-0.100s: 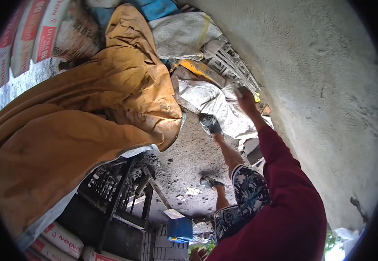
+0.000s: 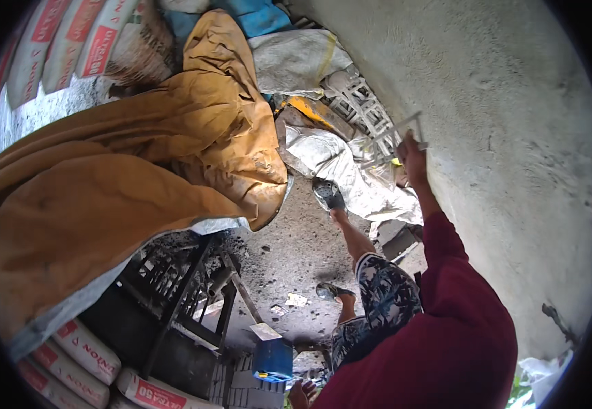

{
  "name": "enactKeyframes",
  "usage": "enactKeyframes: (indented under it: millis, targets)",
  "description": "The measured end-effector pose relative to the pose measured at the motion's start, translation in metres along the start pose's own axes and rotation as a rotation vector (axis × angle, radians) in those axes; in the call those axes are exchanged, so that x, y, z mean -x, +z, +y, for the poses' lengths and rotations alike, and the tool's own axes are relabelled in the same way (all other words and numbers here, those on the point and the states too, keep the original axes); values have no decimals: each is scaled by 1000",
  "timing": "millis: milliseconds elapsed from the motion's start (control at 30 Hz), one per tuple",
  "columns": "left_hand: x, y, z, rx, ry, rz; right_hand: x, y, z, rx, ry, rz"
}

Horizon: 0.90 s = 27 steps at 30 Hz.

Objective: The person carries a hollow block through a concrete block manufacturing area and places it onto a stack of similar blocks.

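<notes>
My right hand (image 2: 413, 155), at the end of a maroon sleeve, is closed on a light-grey open frame with crossbars (image 2: 405, 122). It holds the frame up beside the concrete wall. Just left of it lies a stack of similar grey lattice frames (image 2: 364, 102). Below, a crumpled white sack (image 2: 330, 153) spreads over the floor, partly beneath the frame. My left hand (image 2: 302, 393) hangs low at the bottom edge, fingers loosely apart and nothing visible in them; part of it is cut off.
A brown tarp (image 2: 105, 198) drapes over a large heap at left. Filled bags (image 2: 88, 354) are stacked at lower left and upper left. A dark metal rack (image 2: 173, 307), a blue container (image 2: 272, 360) and grey blocks (image 2: 399, 242) stand around my feet. A rough wall (image 2: 514, 170) rises at right.
My right hand has drawn back right from the pile, lifting the grey frame clear against the wall. The whole view has shifted slightly.
</notes>
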State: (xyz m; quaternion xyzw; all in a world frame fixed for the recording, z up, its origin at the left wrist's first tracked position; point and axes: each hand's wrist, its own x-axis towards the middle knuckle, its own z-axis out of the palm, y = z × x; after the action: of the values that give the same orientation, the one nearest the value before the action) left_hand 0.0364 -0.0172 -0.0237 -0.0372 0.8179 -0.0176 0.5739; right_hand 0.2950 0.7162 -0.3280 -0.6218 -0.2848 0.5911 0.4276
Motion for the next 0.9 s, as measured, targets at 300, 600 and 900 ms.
enactKeyframes:
  millis: [300,600,900]
  targets:
    - [14,55,-48,950,-12,93,258,41,-141,-358,248,-334]
    - [58,185,-293,1485,-37,501,640,100,-1,119,703,-963]
    - [157,164,-434,2295,148,521,1003,80,70,510,1049,-1688]
